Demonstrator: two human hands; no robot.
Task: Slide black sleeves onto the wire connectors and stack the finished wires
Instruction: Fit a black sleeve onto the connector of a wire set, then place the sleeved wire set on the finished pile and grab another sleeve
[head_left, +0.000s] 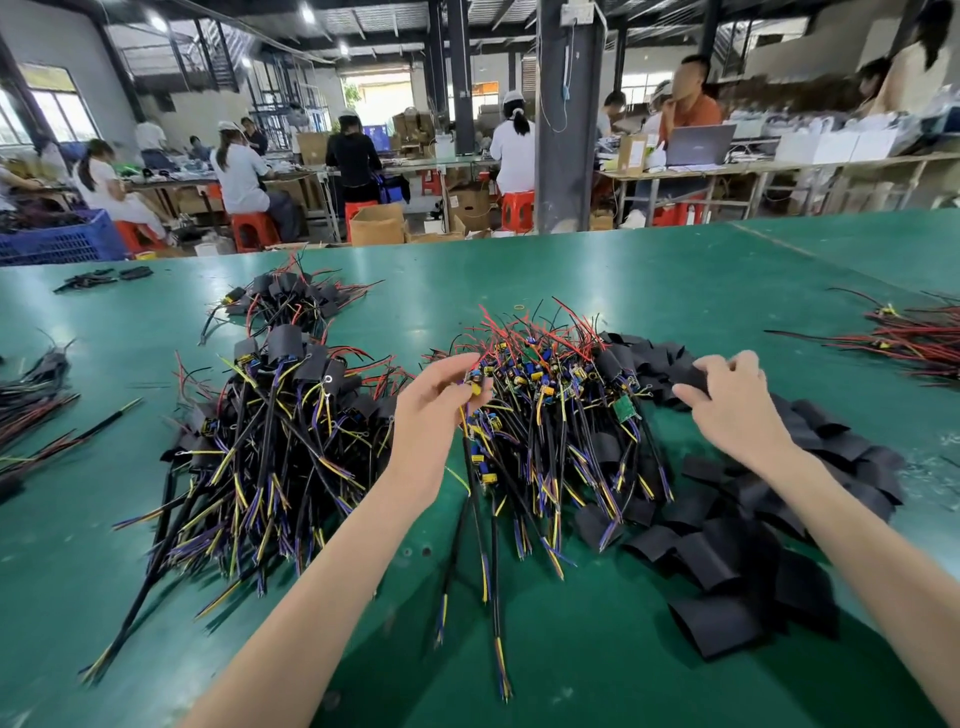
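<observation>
On a green felt-like tabletop (571, 270), our left grip (441, 400) pinches a yellow-tipped wire (475, 391) at the edge of the tangled middle heap (550, 395), while our right grip (732, 400) curls round a flat black sleeve (693, 375) atop the loose sleeves (727, 561) at right; sleeved wires (270, 431) lie stacked at left, workers (241, 176) on red stools (254, 228) beyond

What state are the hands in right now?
Left hand: pinches a wire connector.
Right hand: pinches a black sleeve.
</observation>
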